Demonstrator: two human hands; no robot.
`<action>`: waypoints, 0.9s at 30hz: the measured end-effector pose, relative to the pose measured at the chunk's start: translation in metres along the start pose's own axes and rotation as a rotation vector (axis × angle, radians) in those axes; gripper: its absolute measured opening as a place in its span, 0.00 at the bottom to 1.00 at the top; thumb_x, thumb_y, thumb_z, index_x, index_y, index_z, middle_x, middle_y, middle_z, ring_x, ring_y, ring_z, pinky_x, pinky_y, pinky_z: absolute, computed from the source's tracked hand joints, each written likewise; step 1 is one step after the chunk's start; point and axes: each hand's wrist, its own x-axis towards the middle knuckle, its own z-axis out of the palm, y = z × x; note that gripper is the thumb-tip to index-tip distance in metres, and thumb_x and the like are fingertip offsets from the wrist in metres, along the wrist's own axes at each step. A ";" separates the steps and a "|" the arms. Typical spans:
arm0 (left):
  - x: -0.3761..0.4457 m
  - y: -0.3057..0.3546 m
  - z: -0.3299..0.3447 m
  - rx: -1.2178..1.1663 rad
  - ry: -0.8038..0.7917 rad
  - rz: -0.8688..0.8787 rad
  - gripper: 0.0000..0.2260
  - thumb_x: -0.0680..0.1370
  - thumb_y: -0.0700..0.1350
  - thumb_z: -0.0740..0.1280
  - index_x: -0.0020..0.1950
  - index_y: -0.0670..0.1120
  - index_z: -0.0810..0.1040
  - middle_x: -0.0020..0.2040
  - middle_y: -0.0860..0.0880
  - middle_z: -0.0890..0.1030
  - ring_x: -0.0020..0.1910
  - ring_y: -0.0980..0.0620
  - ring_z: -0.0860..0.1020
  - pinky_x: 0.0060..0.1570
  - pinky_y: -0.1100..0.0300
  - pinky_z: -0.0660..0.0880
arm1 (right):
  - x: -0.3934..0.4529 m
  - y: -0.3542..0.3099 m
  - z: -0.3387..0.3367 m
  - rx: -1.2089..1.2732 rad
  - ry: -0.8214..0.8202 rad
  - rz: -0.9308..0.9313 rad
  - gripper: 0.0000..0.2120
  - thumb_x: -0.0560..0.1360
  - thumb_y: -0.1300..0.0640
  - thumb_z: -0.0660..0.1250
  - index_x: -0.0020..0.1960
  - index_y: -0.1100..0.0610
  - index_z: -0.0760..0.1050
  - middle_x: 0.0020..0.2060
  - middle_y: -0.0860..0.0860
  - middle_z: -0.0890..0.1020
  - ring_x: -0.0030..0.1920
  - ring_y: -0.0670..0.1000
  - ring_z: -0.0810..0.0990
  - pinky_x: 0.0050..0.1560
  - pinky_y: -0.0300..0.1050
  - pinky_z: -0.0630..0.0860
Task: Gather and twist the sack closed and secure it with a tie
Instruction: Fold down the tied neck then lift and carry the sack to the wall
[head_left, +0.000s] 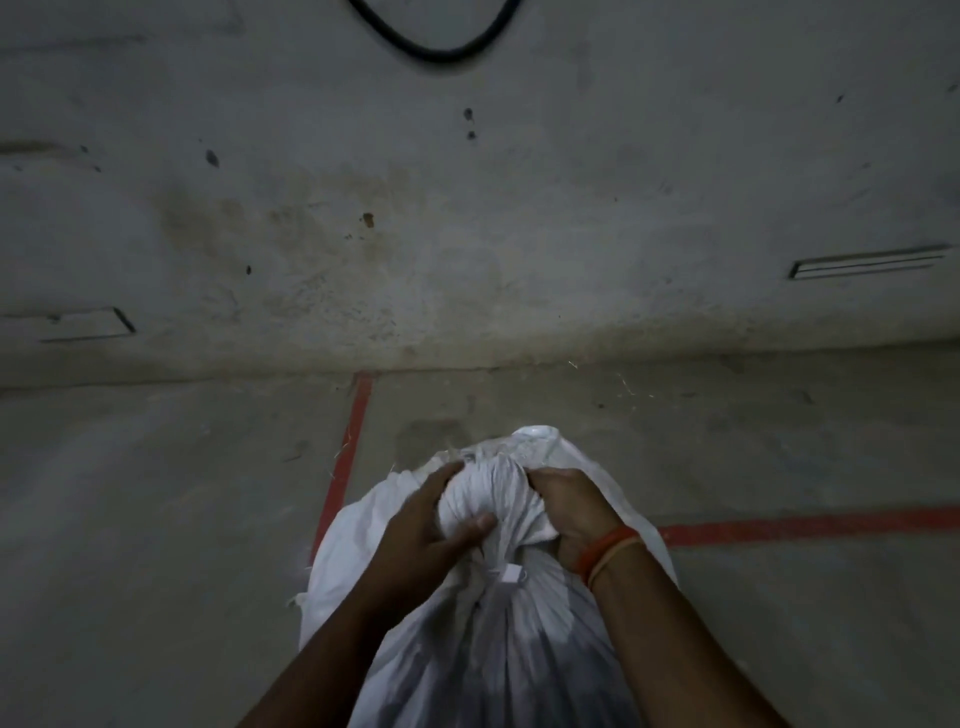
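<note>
Sack upright on floor, between my forearms. My left hand and right hand both clenched round gathered neck. White tie just below hands.

- Premises: bare industrial or storage space, such as a warehouse, godown or basement bay; the exact type cannot be told.
- Floor: unfinished grey concrete, dusty, with loose fibres lying near the foot of the wall.
- Red painted lines: one runs out from the wall, another crosses at the right, marking bays on the floor.
- Wall: rough plaster or concrete, stained and pitted, with shallow rectangular recesses at left and right.
- Black cable: hangs in a loop at the wall's top edge.
- Lighting: dim.
</note>
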 end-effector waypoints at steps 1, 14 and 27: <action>0.003 -0.007 0.001 -0.096 -0.064 -0.068 0.23 0.74 0.60 0.72 0.68 0.60 0.74 0.64 0.59 0.80 0.64 0.62 0.77 0.68 0.51 0.73 | 0.002 0.004 0.000 -0.047 0.033 -0.023 0.08 0.78 0.58 0.64 0.49 0.60 0.80 0.44 0.57 0.84 0.44 0.56 0.82 0.47 0.49 0.80; 0.017 -0.063 0.013 0.654 0.012 -0.228 0.34 0.73 0.77 0.47 0.52 0.53 0.79 0.50 0.51 0.82 0.52 0.49 0.78 0.52 0.52 0.75 | -0.010 0.045 -0.014 -1.278 -0.202 -0.440 0.42 0.73 0.53 0.67 0.79 0.40 0.48 0.78 0.47 0.58 0.78 0.52 0.56 0.75 0.56 0.62; -0.014 -0.060 -0.016 0.666 -0.330 -0.095 0.58 0.55 0.83 0.58 0.78 0.66 0.36 0.80 0.45 0.55 0.75 0.44 0.64 0.71 0.51 0.68 | -0.015 0.065 -0.024 -1.507 -0.200 -0.356 0.74 0.52 0.37 0.81 0.77 0.43 0.29 0.80 0.47 0.46 0.79 0.53 0.50 0.72 0.66 0.61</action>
